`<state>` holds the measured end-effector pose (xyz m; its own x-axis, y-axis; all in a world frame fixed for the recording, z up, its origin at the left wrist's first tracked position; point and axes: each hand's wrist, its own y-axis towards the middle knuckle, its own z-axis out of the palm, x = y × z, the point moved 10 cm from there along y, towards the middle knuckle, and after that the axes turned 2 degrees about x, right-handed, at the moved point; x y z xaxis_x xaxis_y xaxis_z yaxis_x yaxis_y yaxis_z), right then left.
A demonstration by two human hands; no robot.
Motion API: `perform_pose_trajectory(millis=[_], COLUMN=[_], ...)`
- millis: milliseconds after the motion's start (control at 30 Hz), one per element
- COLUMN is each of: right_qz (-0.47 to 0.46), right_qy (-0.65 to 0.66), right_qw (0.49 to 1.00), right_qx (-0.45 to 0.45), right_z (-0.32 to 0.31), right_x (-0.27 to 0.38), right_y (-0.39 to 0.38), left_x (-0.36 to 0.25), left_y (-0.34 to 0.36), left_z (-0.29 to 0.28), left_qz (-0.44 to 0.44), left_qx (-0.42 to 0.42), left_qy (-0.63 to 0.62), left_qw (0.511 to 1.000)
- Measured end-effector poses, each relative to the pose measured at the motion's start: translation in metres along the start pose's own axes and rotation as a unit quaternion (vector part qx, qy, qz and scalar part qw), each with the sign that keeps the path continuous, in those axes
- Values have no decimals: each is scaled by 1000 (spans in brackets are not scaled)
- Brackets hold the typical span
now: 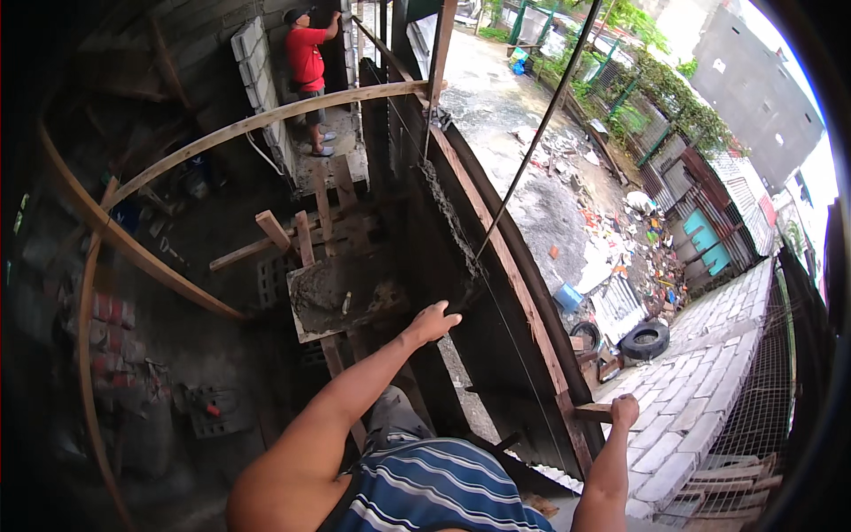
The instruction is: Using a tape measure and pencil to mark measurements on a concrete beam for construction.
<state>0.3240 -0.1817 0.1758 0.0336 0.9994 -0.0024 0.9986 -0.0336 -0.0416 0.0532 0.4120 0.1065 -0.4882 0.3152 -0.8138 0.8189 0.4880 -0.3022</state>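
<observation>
My left hand [433, 322] reaches forward with its fingers curled, above the gap between a mortar-covered board [328, 306] and the dark wall form. Whatever those fingers hold, if anything, is hidden. A thin taut string [507, 332] runs along the form just right of this hand; I cannot tell whether they touch. My right hand [624, 410] is closed round the end of a short wooden piece [592, 412] that sticks out from the long timber [505, 253] edging the form. Rough wet mortar [454, 222] lies along the form's top, beside an upright steel bar [541, 133].
A person in a red shirt [306, 58] stands ahead by a block wall [257, 75]. Curved-looking timbers [266, 115] cross the left side. Hollow blocks [217, 412] lie below. Outside are rubble, a tire [644, 340], a blue container [567, 297] and a white block wall [683, 390].
</observation>
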Motion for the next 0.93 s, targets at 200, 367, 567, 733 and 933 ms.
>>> perform_pose_trajectory(millis=[200,367,567,733,933], right_qz=[10,5,12,20,55], right_qy=[-7,-17,-22,-23,-21], right_qw=[1000,1000,1000,999,998], right_qx=[-12,-18,-18,-24,-15], right_z=[-6,-6,-6,-9,-14], right_x=[0,2,2,2,6], right_y=[-4,-7,-8,-12,-16], left_x=[-73,-102,-71,-46,-43], left_y=[73,100,115,129,131], left_z=[-21,0,47,67,91], left_qz=[71,204,232,203,232], left_qx=[-116,-137,-43,53,72], left_qy=[76,302,319,301,345], left_qw=[988,921,918,930,907])
